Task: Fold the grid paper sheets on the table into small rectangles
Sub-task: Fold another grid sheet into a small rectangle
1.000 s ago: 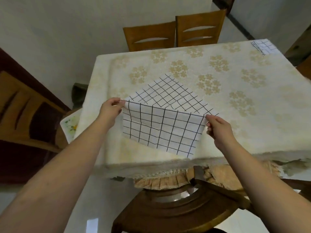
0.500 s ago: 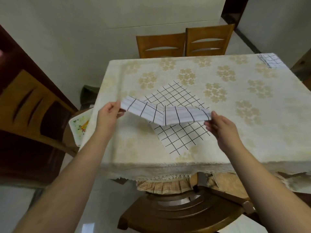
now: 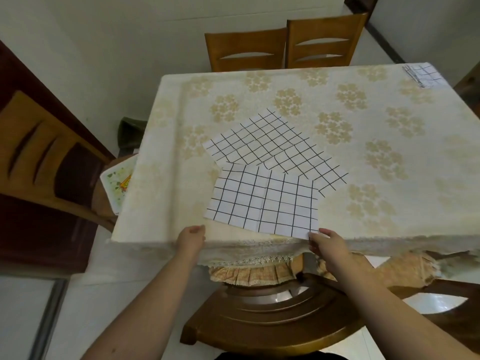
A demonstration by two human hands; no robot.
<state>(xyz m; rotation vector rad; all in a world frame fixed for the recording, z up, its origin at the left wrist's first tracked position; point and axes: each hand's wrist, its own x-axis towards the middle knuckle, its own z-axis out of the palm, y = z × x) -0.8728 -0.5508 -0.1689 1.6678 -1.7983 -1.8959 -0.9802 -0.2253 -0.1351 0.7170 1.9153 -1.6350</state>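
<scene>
A grid paper sheet [image 3: 265, 201] with a centre crease lies flat on the tablecloth near the table's front edge. It overlaps a second, diagonally turned grid sheet [image 3: 272, 141] behind it. My right hand [image 3: 328, 245] pinches the near right corner of the front sheet. My left hand [image 3: 192, 239] sits at the table edge just below the sheet's near left corner, with fingers curled and a small gap to the paper. A small folded grid paper [image 3: 422, 74] rests at the far right corner of the table.
The table [image 3: 389, 203] wears a cream floral cloth with a lace hem. A dark wooden chair [image 3: 272, 315] stands right below me. Two light wooden chairs [image 3: 283, 48] are at the far side and another chair [image 3: 46, 162] at the left.
The sheet, held up in the air by both hands earlier, has come down flat on the table. Both hands have moved toward me, to the front edge. The left hand has come off its corner.
</scene>
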